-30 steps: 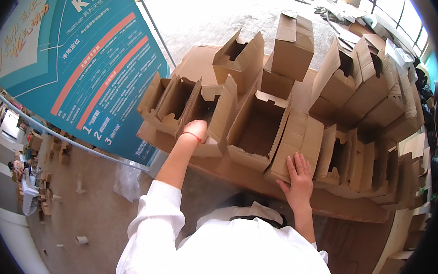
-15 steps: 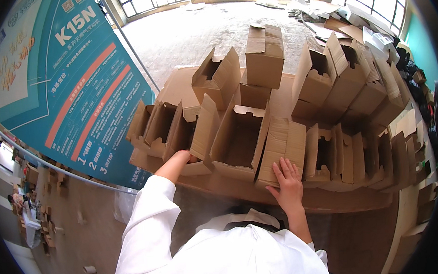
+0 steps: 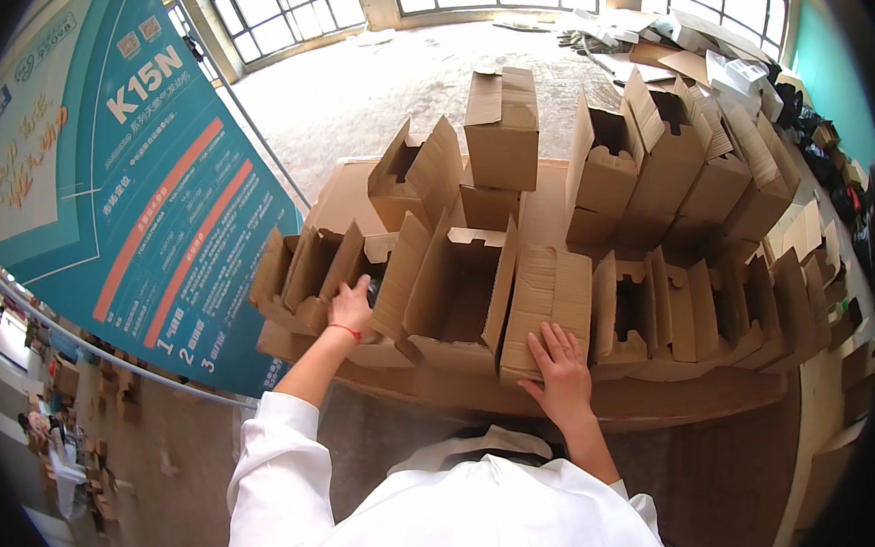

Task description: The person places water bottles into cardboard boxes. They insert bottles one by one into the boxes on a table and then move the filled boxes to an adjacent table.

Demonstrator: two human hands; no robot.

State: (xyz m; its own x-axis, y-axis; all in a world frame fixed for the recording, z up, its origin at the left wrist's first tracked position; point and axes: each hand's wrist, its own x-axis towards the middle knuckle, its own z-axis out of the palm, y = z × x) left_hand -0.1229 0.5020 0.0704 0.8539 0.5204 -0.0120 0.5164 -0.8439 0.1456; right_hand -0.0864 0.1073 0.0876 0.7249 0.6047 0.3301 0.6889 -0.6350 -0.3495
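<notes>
My left hand [image 3: 350, 307] is at the mouth of an open cardboard box [image 3: 387, 352] in the front row. Its fingers are closed, and a small dark, shiny thing [image 3: 372, 289] shows at the fingertips, too little of it to name. My right hand [image 3: 564, 371] lies with fingers spread on the top of a cardboard box with closed flaps [image 3: 547, 292]. Between the two hands stands a wider open box [image 3: 459, 290], with nothing visible inside.
More open boxes [image 3: 309, 266] stand at the left end, others [image 3: 650, 311] at the right. Further back are a taller closed box [image 3: 502, 134] and a stacked group [image 3: 666, 154]. A teal banner [image 3: 168, 200] stands left; scrap cardboard [image 3: 680, 53] lies piled far right.
My left hand has risen out of the box, with something dark now at its fingertips. My right hand stays on the closed box. The whole view has shifted slightly.
</notes>
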